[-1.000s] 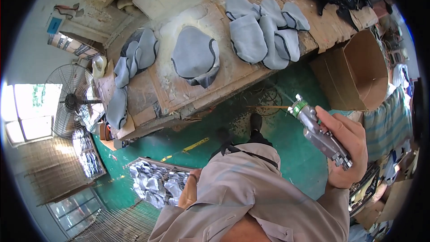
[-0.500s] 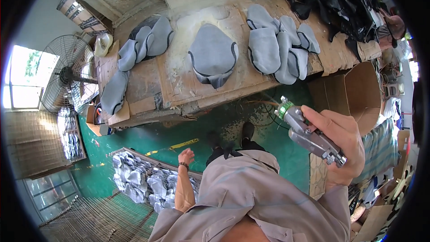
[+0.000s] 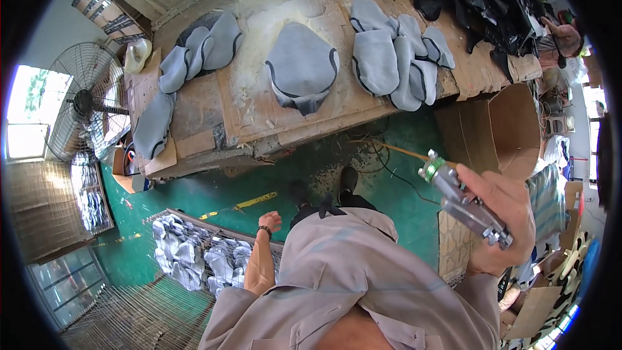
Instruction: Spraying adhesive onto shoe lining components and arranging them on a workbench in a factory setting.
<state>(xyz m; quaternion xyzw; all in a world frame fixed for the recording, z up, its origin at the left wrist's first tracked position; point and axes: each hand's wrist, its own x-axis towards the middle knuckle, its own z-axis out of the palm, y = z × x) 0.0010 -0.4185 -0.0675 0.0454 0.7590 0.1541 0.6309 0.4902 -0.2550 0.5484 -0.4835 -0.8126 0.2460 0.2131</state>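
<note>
My right hand (image 3: 505, 220) is wrapped round a metal spray gun (image 3: 470, 207) with a green ring near its nozzle. A tan hose runs from close to the gun toward the floor under the bench. The gun is off to the right, apart from the bench. My left hand (image 3: 269, 221) hangs low beside my body, fingers curled, with nothing visible in it. On the bench ahead, a single grey fabric piece (image 3: 301, 61) with dark curved edges lies in the middle. More grey pieces (image 3: 377, 61) overlap to its right, and others (image 3: 223, 39) lie to its left.
The cardboard-covered bench (image 3: 246, 104) spans the front. Black pieces (image 3: 463, 3) are heaped at its far right, above an open cardboard box (image 3: 512, 126). A large fan (image 3: 83, 100) stands left. A wire rack (image 3: 149, 304) with grey pieces is near my left arm.
My right hand has moved slightly right and down with the spray gun. The hose shows more plainly now. The bench scene has shifted a little left and up; its pieces lie as before.
</note>
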